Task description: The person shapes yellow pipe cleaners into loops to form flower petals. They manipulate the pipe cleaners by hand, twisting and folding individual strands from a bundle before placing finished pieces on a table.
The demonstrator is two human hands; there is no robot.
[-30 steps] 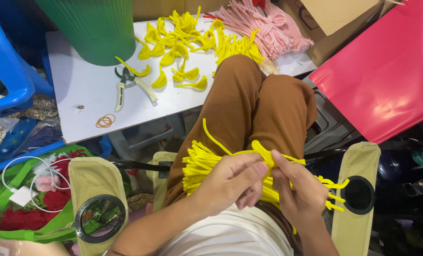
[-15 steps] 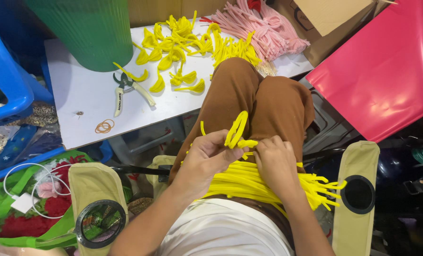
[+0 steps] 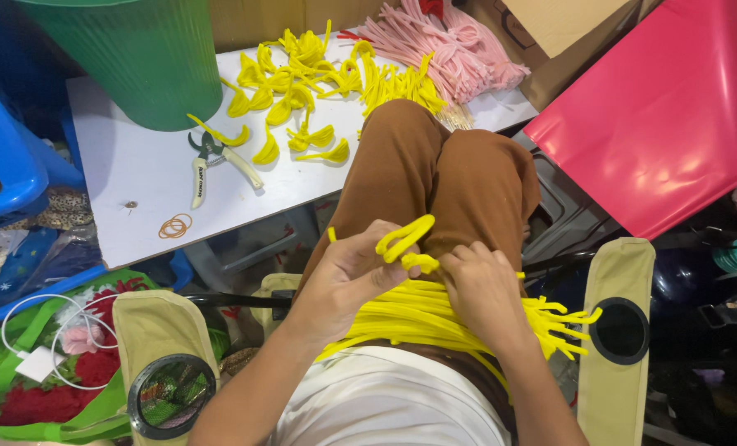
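Bending one yellow pipe cleaner (image 3: 407, 239) into a loop right above the bundle of straight yellow stems (image 3: 435, 318) lying across the lap. Looks maybe a third done: a pile of finished yellow loops (image 3: 302, 91) sits on the white bench (image 3: 137, 182) beyond the knees, but the lap bundle is thick with unbent ones. Left hand (image 3: 348, 277) has its grip pinched shut on the loop's base, wrist angled in. Right hand (image 3: 480, 289) is curled, grip closed on the loop's lower end, resting on the bundle. Cutters (image 3: 211, 161) lie near the pile.
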